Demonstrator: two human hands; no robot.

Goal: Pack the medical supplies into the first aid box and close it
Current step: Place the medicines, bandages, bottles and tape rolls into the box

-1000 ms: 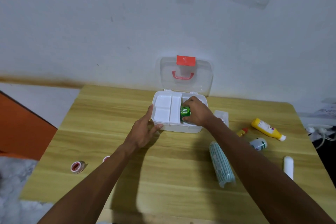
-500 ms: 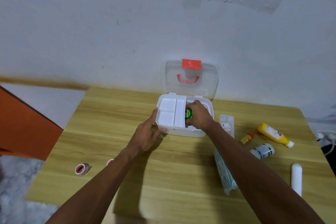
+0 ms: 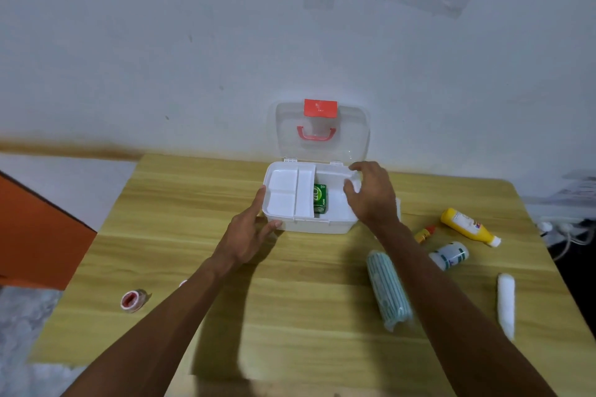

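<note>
The white first aid box (image 3: 319,226) stands at the table's far middle, its clear lid (image 3: 322,135) with red latch and handle raised against the wall. A white divided tray (image 3: 287,192) fills its left half. A green packet (image 3: 320,199) lies in the right half beside the tray. My left hand (image 3: 250,230) rests against the box's left front corner, fingers spread. My right hand (image 3: 371,195) hovers over the box's right end, fingers curled and apart, holding nothing.
On the wooden table (image 3: 306,284) to the right lie a green-striped roll (image 3: 388,288), a white jar (image 3: 450,255), a yellow bottle (image 3: 469,226), a small red-yellow tube (image 3: 425,233) and a white roll (image 3: 505,303). A tape roll (image 3: 133,300) sits left.
My right hand let go of the green packet inside the box and drew back to the right, now empty. My left hand stayed at the box corner.
</note>
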